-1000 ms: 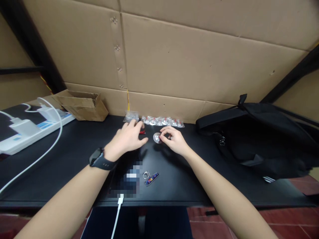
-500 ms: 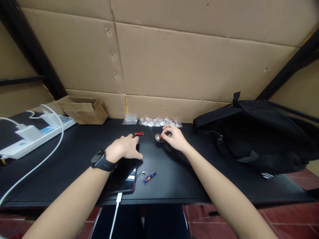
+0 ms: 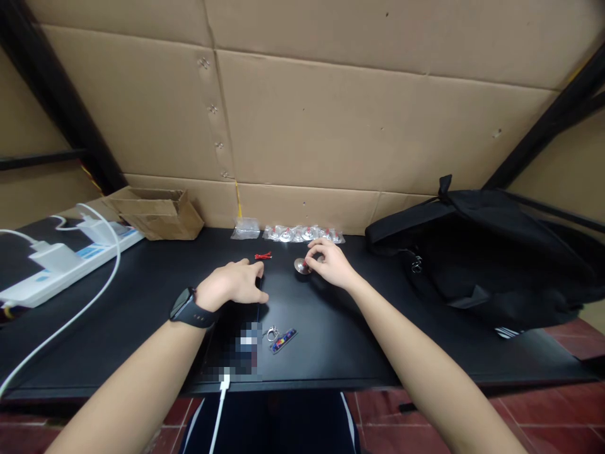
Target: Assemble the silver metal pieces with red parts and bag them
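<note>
My right hand (image 3: 334,266) pinches a small round metal disc (image 3: 300,266), which looks like a finger cymbal, by the red bit at its centre. The disc stands tilted just over the black table, and part of a second one shows behind my fingers. My left hand (image 3: 236,282), with a black watch on the wrist, is open and palm down over the far end of a phone-like device (image 3: 236,356), now blurred out. Beyond its fingertips lies a small bundle of red cord (image 3: 263,256). Several similar discs in clear wrappers (image 3: 305,234) line the back.
A key ring with a colourful tag (image 3: 283,340) lies near the front. Left are a white power strip (image 3: 70,265), its cables and an open cardboard box (image 3: 161,214). A black bag (image 3: 482,252) fills the right. Cardboard (image 3: 302,126) walls the back.
The view has shifted very slightly. My right hand keeps its pinch on the disc, and my left hand stays spread in nearly the same place.
</note>
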`<state>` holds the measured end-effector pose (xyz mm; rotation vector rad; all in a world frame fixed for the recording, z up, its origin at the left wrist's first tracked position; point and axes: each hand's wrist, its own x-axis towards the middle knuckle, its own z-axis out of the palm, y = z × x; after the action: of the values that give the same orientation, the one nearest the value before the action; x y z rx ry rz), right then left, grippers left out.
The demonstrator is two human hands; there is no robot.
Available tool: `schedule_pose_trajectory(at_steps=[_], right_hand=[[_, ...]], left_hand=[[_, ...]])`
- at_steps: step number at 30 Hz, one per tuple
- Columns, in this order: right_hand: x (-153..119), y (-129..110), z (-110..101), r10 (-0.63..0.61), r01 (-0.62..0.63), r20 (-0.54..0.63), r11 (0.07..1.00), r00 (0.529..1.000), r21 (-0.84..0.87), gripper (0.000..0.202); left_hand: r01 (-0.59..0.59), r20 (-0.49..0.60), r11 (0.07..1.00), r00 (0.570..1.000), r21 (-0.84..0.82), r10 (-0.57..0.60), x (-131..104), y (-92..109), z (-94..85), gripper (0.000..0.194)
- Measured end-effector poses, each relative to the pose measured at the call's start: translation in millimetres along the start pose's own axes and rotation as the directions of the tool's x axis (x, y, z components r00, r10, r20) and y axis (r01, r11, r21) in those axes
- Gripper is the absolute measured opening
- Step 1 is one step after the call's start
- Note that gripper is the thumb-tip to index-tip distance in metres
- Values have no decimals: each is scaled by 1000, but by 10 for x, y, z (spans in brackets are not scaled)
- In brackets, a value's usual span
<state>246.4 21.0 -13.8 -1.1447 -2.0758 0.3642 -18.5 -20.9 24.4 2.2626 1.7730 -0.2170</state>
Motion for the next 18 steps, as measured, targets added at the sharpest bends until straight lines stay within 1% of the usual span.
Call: schedule_pose_trajectory(at_steps=[5, 7, 9, 10, 11, 12, 14, 15, 16, 17, 18], right_hand=[[-2, -14, -4, -3, 3, 20, 1000, 1000, -20, 6], [-6, -34, -7, 2, -2, 32, 1000, 999, -22, 6], [-14, -64, -7, 3, -2, 52, 1000, 999, -17, 7], [-18, -84, -6, 0, 1, 62, 1000, 998, -13, 7], [-22, -106, -3, -5, 6, 72, 1000, 997, -9, 7], [-27, -129, 0, -12, 12, 81, 1000, 997, -3, 7], [-36, -179, 8, -25, 24, 94, 1000, 995, 13, 7], [-41, -203, 11, -31, 29, 98, 999, 995, 25, 7], [-45, -225, 14, -36, 32, 102, 999, 994, 39, 6], [-50, -245, 17, -40, 34, 106, 998, 994, 55, 6], [-55, -261, 20, -44, 36, 112, 997, 993, 69, 6]], left_hand=[[25, -56, 1000, 998, 2, -24, -41, 18, 6, 60], [45, -113, 999, 993, 9, -44, -57, 25, 13, 59], [30, -208, 1000, 978, 3, -29, -66, 41, 20, 57], [-18, -260, 1000, 965, -11, 15, -66, 56, 23, 55], [-99, -313, 995, 946, -33, 84, -61, 76, 28, 52], [-202, -364, 977, 916, -60, 167, -52, 102, 36, 48], [-400, -453, 911, 834, -104, 314, -15, 165, 64, 40], [-464, -488, 879, 797, -114, 357, 12, 197, 84, 37], [-498, -513, 860, 771, -114, 379, 43, 226, 108, 35], [-512, -528, 852, 756, -111, 386, 78, 249, 134, 33], [-514, -533, 851, 753, -109, 387, 113, 267, 159, 31]])
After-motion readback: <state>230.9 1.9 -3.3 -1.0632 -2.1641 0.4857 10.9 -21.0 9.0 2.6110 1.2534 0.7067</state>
